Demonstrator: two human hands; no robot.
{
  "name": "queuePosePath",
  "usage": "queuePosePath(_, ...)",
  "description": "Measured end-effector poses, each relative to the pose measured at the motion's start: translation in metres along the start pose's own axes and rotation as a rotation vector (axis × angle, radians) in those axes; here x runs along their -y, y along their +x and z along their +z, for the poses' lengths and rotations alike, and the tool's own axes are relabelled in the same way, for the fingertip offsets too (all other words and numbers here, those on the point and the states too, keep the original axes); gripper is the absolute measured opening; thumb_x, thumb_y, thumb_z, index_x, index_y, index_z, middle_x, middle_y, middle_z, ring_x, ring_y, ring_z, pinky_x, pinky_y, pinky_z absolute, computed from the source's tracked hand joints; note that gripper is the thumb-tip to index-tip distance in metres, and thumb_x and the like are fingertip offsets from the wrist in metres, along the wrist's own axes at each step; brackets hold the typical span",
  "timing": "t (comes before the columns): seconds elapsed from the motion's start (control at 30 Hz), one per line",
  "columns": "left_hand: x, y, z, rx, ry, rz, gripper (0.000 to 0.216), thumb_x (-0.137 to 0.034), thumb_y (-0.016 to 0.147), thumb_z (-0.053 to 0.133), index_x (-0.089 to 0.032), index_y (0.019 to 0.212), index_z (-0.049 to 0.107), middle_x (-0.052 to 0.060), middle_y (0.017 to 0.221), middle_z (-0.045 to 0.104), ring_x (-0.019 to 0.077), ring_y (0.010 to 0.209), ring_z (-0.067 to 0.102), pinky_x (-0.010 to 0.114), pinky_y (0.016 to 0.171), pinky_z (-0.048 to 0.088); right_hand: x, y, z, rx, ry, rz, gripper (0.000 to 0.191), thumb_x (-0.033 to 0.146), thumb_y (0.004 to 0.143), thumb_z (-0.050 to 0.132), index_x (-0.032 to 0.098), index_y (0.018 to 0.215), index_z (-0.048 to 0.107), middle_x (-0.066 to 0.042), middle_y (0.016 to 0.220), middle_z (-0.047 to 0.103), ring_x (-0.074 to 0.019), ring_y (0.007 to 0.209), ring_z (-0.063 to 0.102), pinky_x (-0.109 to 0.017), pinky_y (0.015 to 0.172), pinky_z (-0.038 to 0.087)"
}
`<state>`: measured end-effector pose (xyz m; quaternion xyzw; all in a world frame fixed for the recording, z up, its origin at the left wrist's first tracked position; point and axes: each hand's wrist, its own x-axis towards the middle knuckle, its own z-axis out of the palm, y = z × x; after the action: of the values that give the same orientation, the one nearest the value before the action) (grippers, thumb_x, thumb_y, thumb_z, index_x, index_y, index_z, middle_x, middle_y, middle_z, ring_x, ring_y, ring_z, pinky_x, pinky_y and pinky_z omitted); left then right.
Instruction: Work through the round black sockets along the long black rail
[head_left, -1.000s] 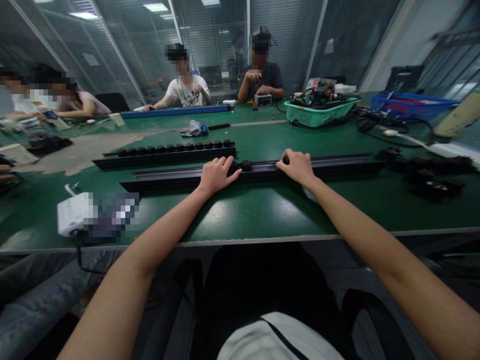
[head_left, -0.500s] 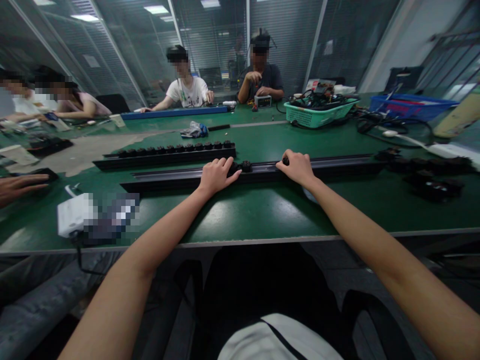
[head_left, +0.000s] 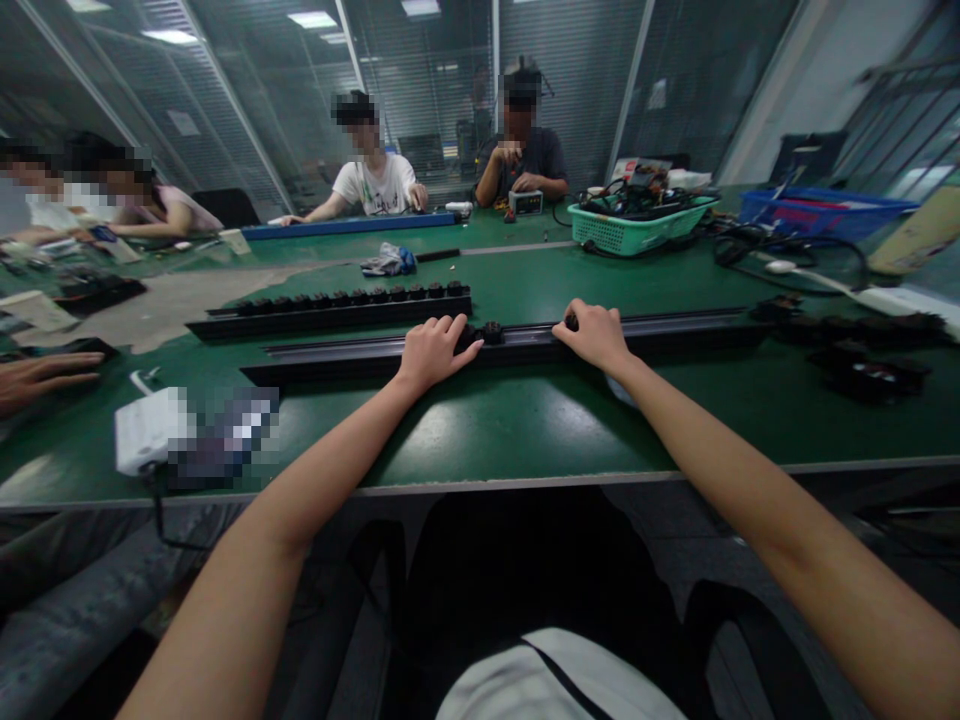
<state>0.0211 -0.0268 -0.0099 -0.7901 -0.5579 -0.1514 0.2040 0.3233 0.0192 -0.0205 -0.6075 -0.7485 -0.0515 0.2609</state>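
Across the green table in front of me lies a long black rail with a grooved top. My left hand is closed over its middle, fingers on the far side and thumb on the near side. A small black part shows partly under those fingers. Right of that thumb, another small black part sits on the rail. My right hand pinches a small black piece at the rail, mostly hidden by its fingers. Behind, to the left, a second black rail carries a row of several black parts.
Several black parts lie at right. A green basket of cables and a blue basket stand farther back. At left are a white box with a cable and a co-worker's hand. People sit across the table.
My hands and the rail keep their places. The co-worker's hand at the left edge has shifted slightly.
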Motion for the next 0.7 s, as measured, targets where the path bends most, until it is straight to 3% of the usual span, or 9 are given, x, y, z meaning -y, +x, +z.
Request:
queuePosePath(0.5,0.0,0.0,0.001,-0.002,0.01,0.009,0.067,-0.067,0.106,0.033,-0.017,0.139,0.063,0.017,0.118,0.073,0.0341,0.11,0.066,0.042,0.084,0.048,-0.001,-0.001,-0.006,0.013,0.041,0.054,0.025,0.038,0.091,0.056,0.019,0.101,0.068,-0.02,0.106,0.075,-0.036,0.101,0.063,-0.043,0.081,0.046)
queuePosePath(0.7,0.0,-0.001,-0.001,-0.004,0.038,0.005,0.068,-0.068,0.107,0.032,-0.017,0.14,0.063,0.016,0.117,0.073,0.0333,0.109,0.067,0.041,0.081,0.048,0.0,0.005,-0.012,0.132,-0.044,0.058,0.032,0.039,0.093,0.053,0.018,0.114,0.064,-0.02,0.11,0.075,-0.0372,0.102,0.065,-0.048,0.089,0.045)
